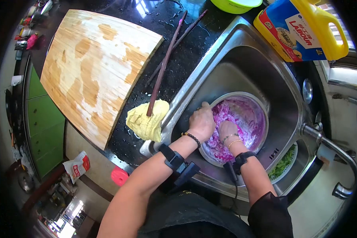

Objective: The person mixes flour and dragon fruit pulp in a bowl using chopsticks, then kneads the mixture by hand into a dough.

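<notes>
A round metal bowl (261, 104) sits in the sink, its inside smeared purple and white. Clumpy purple dough (222, 148) with whitish, floury patches fills it. My left hand (202, 122) is closed over the bowl's left rim; its fingertips are partly hidden. Inside the bowl, my right hand (228, 131) is curled down into the dough, with its fingers mostly buried. On the counter to the left lies a lump of yellow dough (144, 121), and a purple-stained wooden chopstick (166, 63) has one end resting on it.
The steel sink (242, 67) surrounds the bowl, with a faucet (329, 144) at right. Leafy greens (281, 164) lie in a second basin. A wooden board (91, 67) covers the left counter. A yellow jug (301, 29) and green container (238, 4) stand behind.
</notes>
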{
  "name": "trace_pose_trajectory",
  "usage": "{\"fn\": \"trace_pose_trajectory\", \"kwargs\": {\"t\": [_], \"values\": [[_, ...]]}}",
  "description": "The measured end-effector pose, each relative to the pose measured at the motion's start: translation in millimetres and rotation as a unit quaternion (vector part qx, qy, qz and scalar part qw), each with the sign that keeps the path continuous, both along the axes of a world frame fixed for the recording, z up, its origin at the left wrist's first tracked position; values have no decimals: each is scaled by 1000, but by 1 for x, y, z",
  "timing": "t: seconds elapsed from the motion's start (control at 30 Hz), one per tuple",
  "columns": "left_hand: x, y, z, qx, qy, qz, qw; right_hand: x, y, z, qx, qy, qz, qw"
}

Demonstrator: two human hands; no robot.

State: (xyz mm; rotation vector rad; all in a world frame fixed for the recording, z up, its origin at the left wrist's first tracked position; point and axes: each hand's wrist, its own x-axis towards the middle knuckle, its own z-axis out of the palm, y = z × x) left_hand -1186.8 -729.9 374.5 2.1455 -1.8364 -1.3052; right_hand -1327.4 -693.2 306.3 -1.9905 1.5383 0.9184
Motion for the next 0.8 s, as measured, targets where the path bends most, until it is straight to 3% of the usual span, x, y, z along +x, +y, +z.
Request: {"fn": "trace_pose_trajectory", "kwargs": {"t": [0.13, 0.2, 0.27, 0.3, 0.33, 0.4, 0.47, 0.53, 0.57, 0.6, 0.67, 0.73, 0.8], "values": [[2, -2, 1, 15, 12, -10, 1000, -5, -12, 15, -15, -36, -41, 998], [1, 3, -6, -33, 15, 4, 999, -10, -14, 22, -8, -38, -55, 998], [2, 3, -6, -35, -3, -12, 999, -21, -2, 30, -15, -110, -82, 990], [2, 3, -5, -36, 0, -10, 999, -30, 4, 38, 8, -206, -120, 971], [2, 2, -5, -28, 2, -9, 1000, -37, 11, 47, 9, -203, -119, 972], [1, 1, -7, -19, 5, -5, 1000, -44, 17, 60, -52, -267, -49, 961], [3, 1, -12, -13, 19, -12, 1000, -30, 9, 64, -80, -242, -18, 967], [4, 2, -12, -22, 15, -12, 1000, -2, -8, 70, -117, -97, 38, 988], [4, 1, -13, -30, 15, -17, 999, 8, -8, 62, -192, -100, 40, 976], [5, -1, -12, -29, 10, -16, 999, 16, -16, 51, -191, -105, 40, 975], [2, 0, -8, -30, 9, -12, 999, 28, -29, 20, -29, -107, -69, 991], [0, 2, -16, -37, 12, -17, 999, 36, -20, 11, -90, -138, -83, 983], [3, 2, -18, -60, 8, -35, 998, 42, -18, 20, -216, -116, -16, 969]]}}
